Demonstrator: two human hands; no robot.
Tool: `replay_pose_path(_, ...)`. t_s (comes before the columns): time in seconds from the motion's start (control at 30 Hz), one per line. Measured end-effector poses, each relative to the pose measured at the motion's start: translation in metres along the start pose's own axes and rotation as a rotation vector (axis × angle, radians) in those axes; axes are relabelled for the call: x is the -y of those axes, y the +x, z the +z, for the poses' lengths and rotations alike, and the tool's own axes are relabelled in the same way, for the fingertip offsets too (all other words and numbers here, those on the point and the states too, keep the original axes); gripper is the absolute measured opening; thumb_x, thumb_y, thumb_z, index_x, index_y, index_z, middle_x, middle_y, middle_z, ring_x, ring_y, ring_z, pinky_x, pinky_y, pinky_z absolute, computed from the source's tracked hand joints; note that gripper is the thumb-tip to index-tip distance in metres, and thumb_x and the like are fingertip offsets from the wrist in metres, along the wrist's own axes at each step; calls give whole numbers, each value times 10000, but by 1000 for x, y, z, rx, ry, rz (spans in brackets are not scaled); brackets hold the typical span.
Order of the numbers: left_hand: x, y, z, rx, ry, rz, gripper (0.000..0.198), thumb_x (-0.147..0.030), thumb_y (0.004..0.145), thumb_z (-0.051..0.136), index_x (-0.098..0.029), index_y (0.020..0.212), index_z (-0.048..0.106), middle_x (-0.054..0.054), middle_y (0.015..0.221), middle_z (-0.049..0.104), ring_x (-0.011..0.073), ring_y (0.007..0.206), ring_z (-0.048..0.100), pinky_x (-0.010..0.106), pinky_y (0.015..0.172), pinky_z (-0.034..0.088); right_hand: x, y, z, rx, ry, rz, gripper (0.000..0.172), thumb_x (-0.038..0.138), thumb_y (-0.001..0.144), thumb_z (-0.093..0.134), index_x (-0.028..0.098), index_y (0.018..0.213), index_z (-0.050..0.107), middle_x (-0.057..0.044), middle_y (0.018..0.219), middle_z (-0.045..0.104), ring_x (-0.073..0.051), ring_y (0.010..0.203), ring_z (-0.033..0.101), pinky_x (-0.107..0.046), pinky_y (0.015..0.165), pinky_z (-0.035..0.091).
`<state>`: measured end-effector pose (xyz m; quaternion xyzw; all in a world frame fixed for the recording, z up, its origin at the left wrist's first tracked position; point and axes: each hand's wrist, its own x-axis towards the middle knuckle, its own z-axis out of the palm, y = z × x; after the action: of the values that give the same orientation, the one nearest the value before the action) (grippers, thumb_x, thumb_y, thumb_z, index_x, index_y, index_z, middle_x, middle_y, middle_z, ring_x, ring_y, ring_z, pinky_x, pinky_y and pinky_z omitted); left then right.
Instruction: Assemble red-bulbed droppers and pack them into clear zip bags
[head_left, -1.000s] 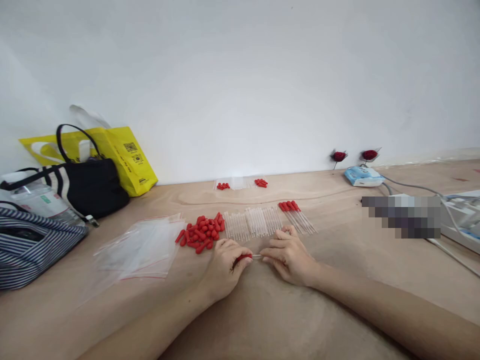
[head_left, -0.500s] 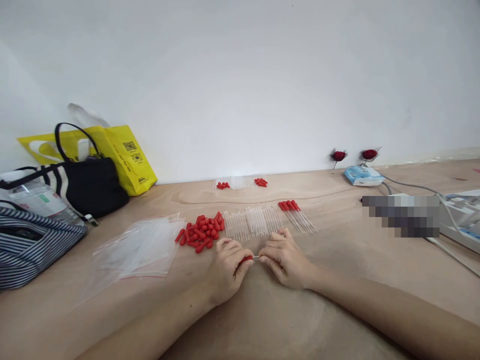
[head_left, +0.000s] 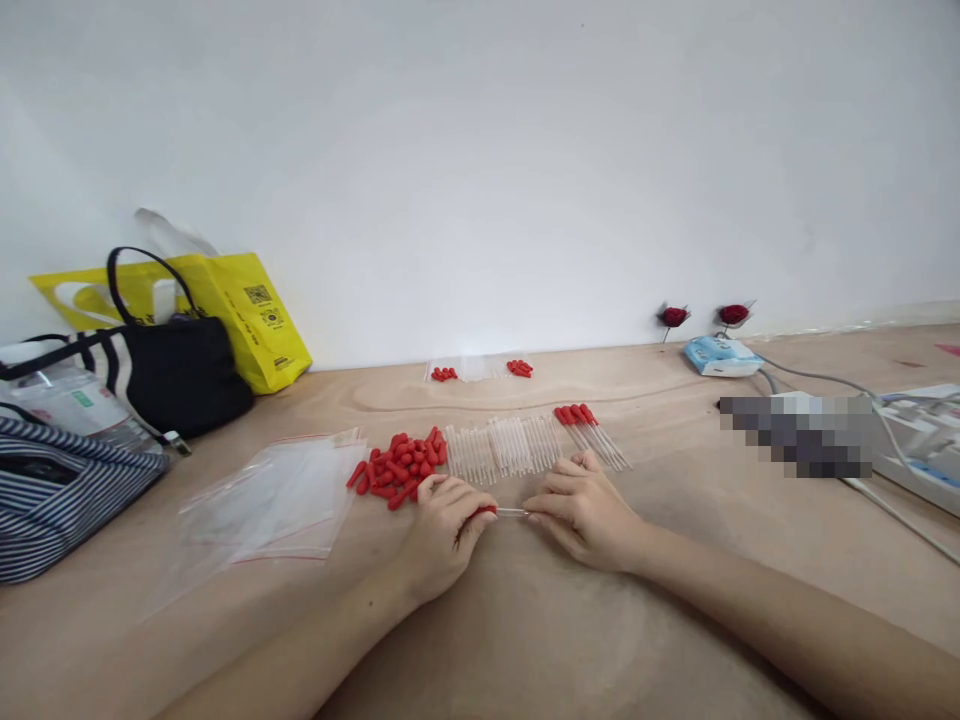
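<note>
From my end I have the left hand (head_left: pixel 442 535) pinching a red bulb (head_left: pixel 486 510) and the right hand (head_left: pixel 589 515) gripping a clear tube (head_left: pixel 511 512) that reaches across to it, how deeply seated I can't tell. Just beyond lie a heap of red bulbs (head_left: pixel 401 460) and a row of bare tubes (head_left: pixel 525 445); with only a few bulb-tipped tubes (head_left: pixel 596 438) finished at the right, I judge most joining remains.
</note>
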<state>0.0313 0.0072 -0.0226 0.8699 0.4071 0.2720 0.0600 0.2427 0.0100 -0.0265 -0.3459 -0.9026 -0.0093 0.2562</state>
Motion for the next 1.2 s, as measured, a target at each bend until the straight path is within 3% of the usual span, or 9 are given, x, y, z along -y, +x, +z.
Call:
replay_pose_path(0.1,3,-2,1,-61,20,-29,136,-238,840,444,-234,910,560,1,871,640,177,858,547,379,851,280,-3,1,-1,15,-35,-8,168,244,830,475,213,848,639,-20,709,624,-155,713,464,-323,669,237)
replay_pose_path(0.2,8,-2,2,-151,27,-105,272,-258,818,474,-229,1088,478,45,1034,590,208,983,507,382,863,314,-21,1,-2,-64,-45,138,188,234,830,456,201,833,641,-38,741,639,-174,749,495,-322,696,279)
replay_pose_path(0.3,10,-2,2,-169,15,-154,308,-253,797,491,-220,1101,455,59,1061,568,219,1008,496,388,869,338,-52,-4,-7,-173,-16,419,222,239,825,432,193,854,647,-49,842,662,-182,790,538,-306,726,332)
replay_pose_path(0.4,9,-1,2,-134,15,-162,289,-234,780,501,-223,1067,471,56,1054,568,226,1002,501,403,863,343,-79,-13,-12,-228,-43,795,245,268,796,441,187,857,664,-53,872,676,-193,801,578,-277,693,368)
replay_pose_path(0.53,8,-1,1,-99,18,-156,241,-221,772,507,-229,1013,500,47,1023,575,228,988,504,417,863,332,-95,-24,-15,-145,-41,1120,290,349,772,437,200,774,686,-49,724,683,-210,720,612,-263,581,371)
replay_pose_path(0.67,8,-2,2,-64,27,-159,189,-214,763,515,-238,949,532,33,987,580,225,960,514,420,842,333,-96,-25,-13,-78,-54,1171,293,399,746,451,230,776,690,-47,750,688,-238,780,619,-275,591,380)
replay_pose_path(1.03,6,-2,2,-18,36,-192,100,-216,756,530,-232,840,581,28,966,567,221,941,511,432,834,306,-97,-26,-11,-108,-55,1194,277,421,735,472,229,804,659,-46,795,678,-233,800,606,-311,655,383)
replay_pose_path(1.2,8,0,3,-67,62,-244,94,-236,762,528,-241,837,585,21,942,574,217,928,501,423,821,300,-86,-14,-14,-165,-103,1076,254,409,747,475,229,791,650,-25,739,663,-212,765,590,-357,750,328)
